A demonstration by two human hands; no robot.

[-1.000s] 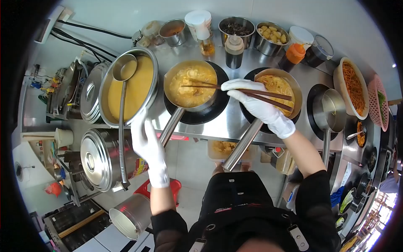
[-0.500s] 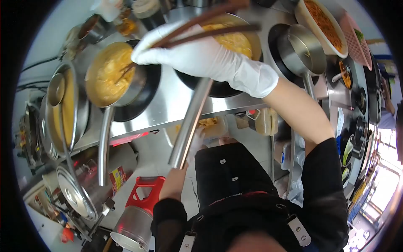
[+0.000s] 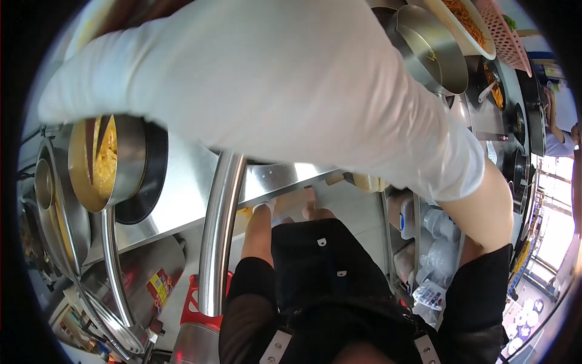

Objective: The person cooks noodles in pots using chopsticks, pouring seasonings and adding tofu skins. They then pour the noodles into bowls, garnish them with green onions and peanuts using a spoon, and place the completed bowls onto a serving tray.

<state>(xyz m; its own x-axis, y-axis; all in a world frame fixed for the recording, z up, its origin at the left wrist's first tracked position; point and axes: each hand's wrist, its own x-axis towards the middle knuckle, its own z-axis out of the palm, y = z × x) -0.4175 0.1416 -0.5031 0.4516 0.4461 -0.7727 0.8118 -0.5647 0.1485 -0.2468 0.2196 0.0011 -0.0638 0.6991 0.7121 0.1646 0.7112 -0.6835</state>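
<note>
My right hand [image 3: 242, 85], in a white glove, fills the upper middle of the view. It is closed on dark brown chopsticks [image 3: 91, 148], whose tips reach down into yellow, egg-like food [image 3: 107, 161] in the left saucepan [image 3: 130, 161]. A second pan's handle [image 3: 219, 242] juts out below my right hand, its bowl hidden behind the glove. My left hand [image 3: 263, 206], also gloved, is low by the counter's front edge, with its fingers out of sight. Beside it a bit of yellow food [image 3: 245, 210] shows.
An open pot [image 3: 430, 51] stands at the upper right, near a tray of orange shreds [image 3: 467, 24] and a pink basket [image 3: 503, 36]. A ladle [image 3: 45, 182] lies in a metal bowl [image 3: 76, 218] at left. A red stool [image 3: 191, 303] is below.
My right hand has come closer to the camera and covers the second pan's bowl. The view has shifted. Less of my left hand and of the food container below the counter shows.
</note>
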